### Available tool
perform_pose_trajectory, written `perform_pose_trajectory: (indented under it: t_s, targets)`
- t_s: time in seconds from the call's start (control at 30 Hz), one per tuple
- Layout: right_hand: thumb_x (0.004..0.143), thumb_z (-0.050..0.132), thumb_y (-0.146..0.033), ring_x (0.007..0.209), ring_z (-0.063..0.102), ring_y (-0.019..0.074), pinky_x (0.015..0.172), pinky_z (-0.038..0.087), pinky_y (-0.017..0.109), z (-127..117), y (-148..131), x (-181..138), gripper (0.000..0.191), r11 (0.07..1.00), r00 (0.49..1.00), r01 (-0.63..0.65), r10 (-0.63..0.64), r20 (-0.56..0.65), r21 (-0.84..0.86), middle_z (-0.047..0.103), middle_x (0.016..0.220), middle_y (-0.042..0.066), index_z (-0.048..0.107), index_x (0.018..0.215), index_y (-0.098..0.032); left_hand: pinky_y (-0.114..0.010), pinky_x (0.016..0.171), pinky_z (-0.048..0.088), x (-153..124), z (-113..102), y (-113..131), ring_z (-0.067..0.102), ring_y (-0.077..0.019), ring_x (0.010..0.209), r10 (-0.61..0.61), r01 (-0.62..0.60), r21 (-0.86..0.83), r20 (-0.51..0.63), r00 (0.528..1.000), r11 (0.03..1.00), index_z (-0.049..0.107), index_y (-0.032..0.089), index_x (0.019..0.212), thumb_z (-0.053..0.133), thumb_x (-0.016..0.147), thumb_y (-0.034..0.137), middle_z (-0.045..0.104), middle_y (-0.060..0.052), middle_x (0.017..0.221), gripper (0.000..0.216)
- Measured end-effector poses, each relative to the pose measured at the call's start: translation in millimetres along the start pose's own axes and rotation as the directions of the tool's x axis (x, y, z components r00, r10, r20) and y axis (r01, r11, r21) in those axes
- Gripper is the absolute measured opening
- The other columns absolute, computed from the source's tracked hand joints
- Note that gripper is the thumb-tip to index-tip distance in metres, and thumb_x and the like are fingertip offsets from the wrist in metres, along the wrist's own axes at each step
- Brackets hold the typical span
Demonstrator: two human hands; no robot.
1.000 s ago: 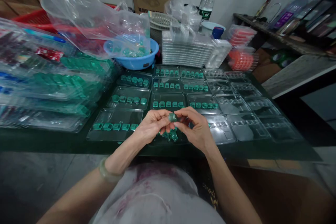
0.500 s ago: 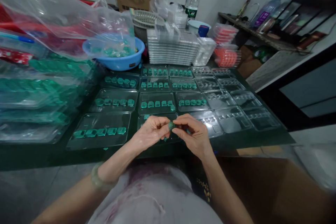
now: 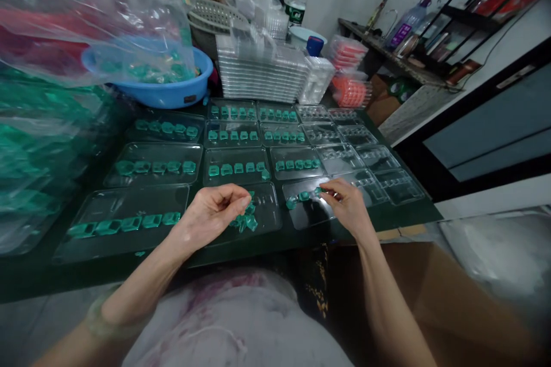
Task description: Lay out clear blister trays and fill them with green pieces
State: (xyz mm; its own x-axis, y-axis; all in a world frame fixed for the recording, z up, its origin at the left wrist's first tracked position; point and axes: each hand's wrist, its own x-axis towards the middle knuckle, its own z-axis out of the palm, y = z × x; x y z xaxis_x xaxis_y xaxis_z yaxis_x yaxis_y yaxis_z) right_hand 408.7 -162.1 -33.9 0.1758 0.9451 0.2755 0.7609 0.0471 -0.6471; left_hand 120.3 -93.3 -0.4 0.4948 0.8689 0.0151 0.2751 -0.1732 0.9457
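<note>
My right hand (image 3: 348,205) pinches a small translucent green plastic piece (image 3: 318,190) between thumb and fingertips. It is low over a clear tray (image 3: 316,217), in line with two green pieces (image 3: 303,196) there. My left hand (image 3: 213,212) is closed, thumb against curled fingers; whether anything is between them is hidden. Right beside its fingertips, a loose heap of green pieces (image 3: 245,222) lies on another clear tray (image 3: 269,206). Behind it, a clear tray (image 3: 236,155) carries a row of green pieces, with one extra at its right end.
More clear trays stand in rows on the dark green table (image 3: 202,255); those at right (image 3: 379,157) show no green pieces. Behind are a blue basin (image 3: 172,94), stacked clear trays (image 3: 262,71) and orange packs (image 3: 350,89). Bagged green pieces (image 3: 34,155) pile up at left.
My hands were together around a small green piece; now they are apart. The right hand has moved right to a tray with a green piece, the left has moved left. The view has shifted.
</note>
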Motion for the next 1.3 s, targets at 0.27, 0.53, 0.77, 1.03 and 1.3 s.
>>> perform_pose_trajectory:
  t_s: [0.27,0.53,0.77,1.03,1.3]
  targets:
    - [0.077,0.054,-0.024,0.062,0.055,0.0156,0.06,0.044,0.029,16.2,-4.1,4.4,0.015,0.954,0.999,-0.029,0.039,0.026,-0.3,0.059,0.08,0.006,0.065,0.085,-0.018,-0.02,0.05,0.039,-3.4,-6.1,-12.9,0.05,-0.0104,0.056,0.001,-0.001,0.006,-0.011,1.0,1.0,0.063,0.017,0.077,0.058,0.076,0.031,0.06,0.0,0.067,0.015]
    - [0.079,0.051,-0.023,0.069,0.057,0.0186,0.063,0.042,0.029,26.8,-8.5,3.8,0.016,0.879,0.997,-0.002,0.037,0.064,-0.477,0.061,0.079,0.007,0.065,0.081,-0.018,-0.021,0.051,0.039,-0.4,-9.0,-16.0,0.051,-0.0107,0.056,0.011,-0.011,-0.001,-0.095,0.995,1.0,0.064,0.016,0.077,0.061,0.075,0.031,0.059,0.0,0.065,0.016]
    - [0.079,0.051,-0.033,0.056,0.055,0.0159,0.057,0.043,0.029,17.0,-1.6,-5.4,0.028,0.927,0.999,0.028,-0.013,0.043,-0.375,0.063,0.075,0.006,0.062,0.1,-0.016,-0.022,0.057,0.043,-4.2,-31.9,-23.3,0.055,-0.0127,0.063,0.06,-0.026,0.104,-0.34,0.938,0.994,0.064,0.014,0.089,0.059,0.076,0.03,0.062,-0.003,0.074,0.021]
    - [0.083,0.049,-0.029,0.072,0.057,0.0157,0.063,0.043,0.026,59.4,-88.6,-10.9,0.022,0.975,0.98,0.17,-0.153,0.129,-0.14,0.062,0.084,0.004,0.06,0.101,-0.021,-0.026,0.066,0.045,-10.7,-29.1,-29.8,0.058,-0.0159,0.073,0.191,-0.122,0.369,-0.157,0.969,0.921,0.064,0.016,0.089,0.054,0.079,0.023,0.064,-0.005,0.083,0.016]
    - [0.079,0.056,-0.025,0.082,0.054,0.0184,0.069,0.041,0.028,103.5,-109.0,5.0,0.016,0.968,0.947,0.225,-0.19,0.257,-0.113,0.059,0.086,0.004,0.061,0.094,-0.021,-0.028,0.067,0.045,-11.3,-20.9,-31.3,0.057,-0.0172,0.078,0.218,-0.155,0.42,-0.107,0.97,0.894,0.063,0.017,0.091,0.05,0.081,0.021,0.063,-0.006,0.085,0.017]
